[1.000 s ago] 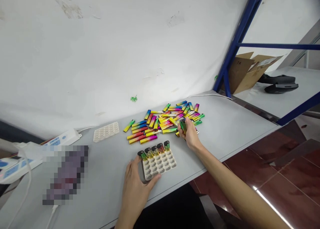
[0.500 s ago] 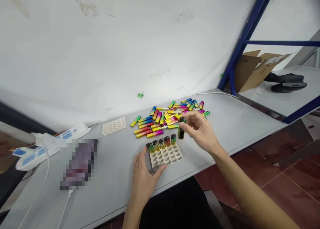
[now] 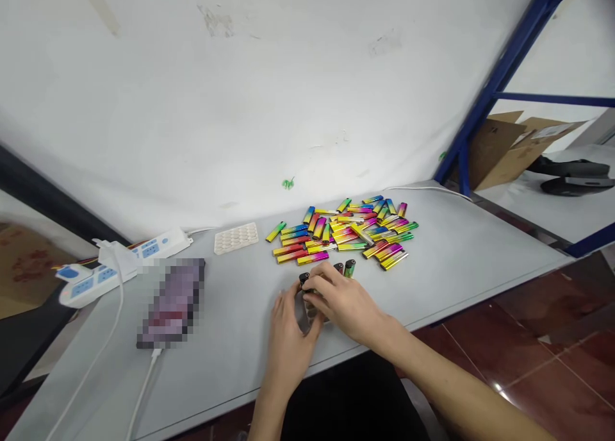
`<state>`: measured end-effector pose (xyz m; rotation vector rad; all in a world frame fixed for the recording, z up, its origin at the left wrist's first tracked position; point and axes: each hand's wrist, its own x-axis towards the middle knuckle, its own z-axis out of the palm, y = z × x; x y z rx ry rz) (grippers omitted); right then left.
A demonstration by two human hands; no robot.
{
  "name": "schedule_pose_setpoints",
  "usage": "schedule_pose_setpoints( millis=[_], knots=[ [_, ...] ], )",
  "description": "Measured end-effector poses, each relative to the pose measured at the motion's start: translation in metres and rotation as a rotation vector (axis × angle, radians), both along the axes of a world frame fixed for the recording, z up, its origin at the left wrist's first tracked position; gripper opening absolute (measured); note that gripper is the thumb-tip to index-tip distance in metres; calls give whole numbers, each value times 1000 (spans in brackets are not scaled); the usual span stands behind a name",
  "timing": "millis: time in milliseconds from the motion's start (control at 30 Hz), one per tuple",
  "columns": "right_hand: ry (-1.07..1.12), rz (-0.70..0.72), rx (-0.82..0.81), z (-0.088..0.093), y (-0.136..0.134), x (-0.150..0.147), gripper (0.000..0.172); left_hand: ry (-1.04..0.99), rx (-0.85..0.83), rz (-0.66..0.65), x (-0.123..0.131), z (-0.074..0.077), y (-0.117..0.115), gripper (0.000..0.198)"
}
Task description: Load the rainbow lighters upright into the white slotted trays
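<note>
My left hand (image 3: pixel 288 338) grips the left and near sides of a pale moulded tray (image 3: pixel 312 313), thumb in front and fingers at its left. Over the tray's left part, my right hand (image 3: pixel 353 306) is closed on a lighter, mostly hidden by the fingers. Lighters stand upright in the tray's far row. Showing there are a green lighter (image 3: pixel 350 269) at the right end and a black lighter top (image 3: pixel 303 277) at the left end; my right hand covers most of the row between. Behind the tray lies a loose pile of shiny multicoloured lighters (image 3: pixel 343 237).
A second pale tray (image 3: pixel 236 238) lies by the wall. To the left are a blurred-out phone (image 3: pixel 173 303) with a white cable and a power strip (image 3: pixel 125 268). A blue metal frame (image 3: pixel 500 66) and an open cardboard box (image 3: pixel 504 149) stand at the right.
My right hand has moved left and down from beside the pile to the tray, carrying the lighter. The left hand stays at the tray. The camera view has shifted slightly.
</note>
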<state>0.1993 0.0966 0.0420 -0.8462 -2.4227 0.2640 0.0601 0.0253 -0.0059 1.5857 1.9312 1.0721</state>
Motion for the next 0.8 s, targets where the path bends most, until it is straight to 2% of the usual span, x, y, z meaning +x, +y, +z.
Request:
schedule_pose_setpoints(
  millis=[167, 300, 367, 433, 500, 567, 700, 800],
  knots=[
    [56, -74, 84, 10, -10, 2, 20, 3, 23, -31, -1, 0, 0, 52],
    [154, -121, 60, 10, -3, 34, 24, 13, 17, -6, 0, 0, -2, 57],
    [140, -247, 67, 5, 10, 61, 23, 17, -1, 21, 0, 1, -3, 59],
    [54, -477, 61, -3, 26, 92, 27, 20, -23, 50, 1, 2, -3, 59],
    [-67, -756, 9, -13, 40, 119, 40, 27, -43, 72, 1, 3, -2, 60],
    [-145, -912, -78, -24, 48, 138, 57, 37, -56, 76, 1, 3, -1, 60],
    [-189, -960, -117, -41, 48, 148, 63, 59, -77, 80, 0, 0, 0, 63],
    [-165, -958, -115, -45, 45, 145, 64, 80, -87, 99, 0, -2, -1, 63]
  ],
)
